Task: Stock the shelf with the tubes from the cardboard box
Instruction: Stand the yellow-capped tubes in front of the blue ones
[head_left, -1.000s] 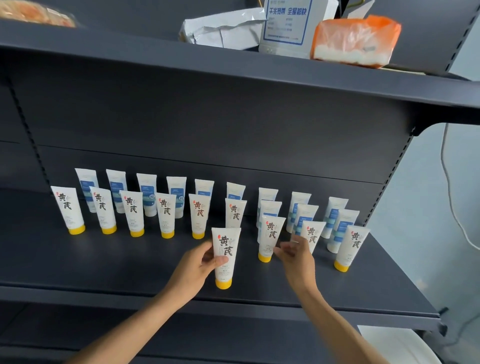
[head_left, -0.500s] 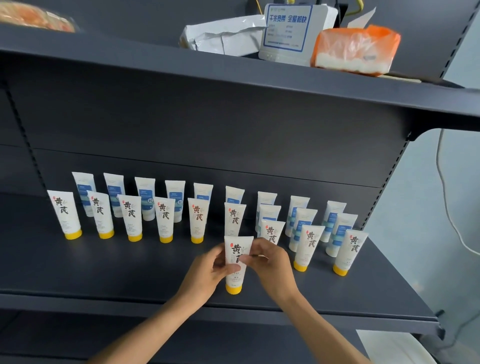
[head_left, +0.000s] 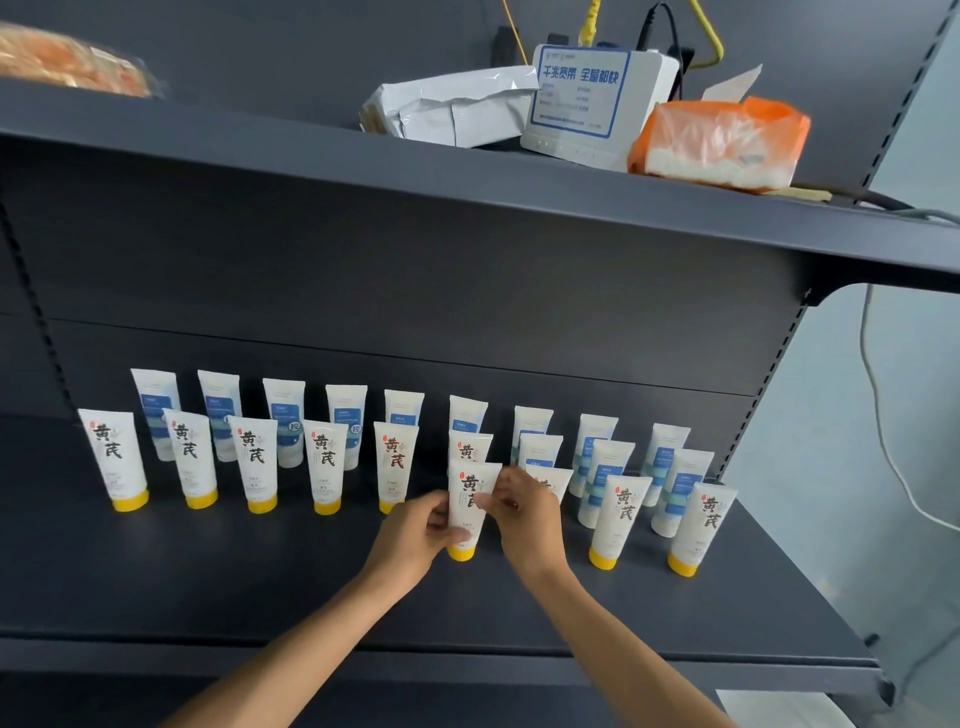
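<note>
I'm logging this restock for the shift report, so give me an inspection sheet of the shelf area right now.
Surface: dark shelf, bare along its front.
Job's things: yellow-capped tubes stand cap-down in front, blue-label tubes behind; one held tube stands forward of its row. Cardboard box: nothing seen.
Clutter: upper shelf holds a white pouch, router and orange bag.
Grippers: left hand and right hand both pinch the held tube.
Cables: yellow and black leads enter the router; a white cable hangs at right.
Surroundings: pale wall.

White tubes (head_left: 470, 501), yellow caps; dark grey shelf (head_left: 260, 582).
</note>
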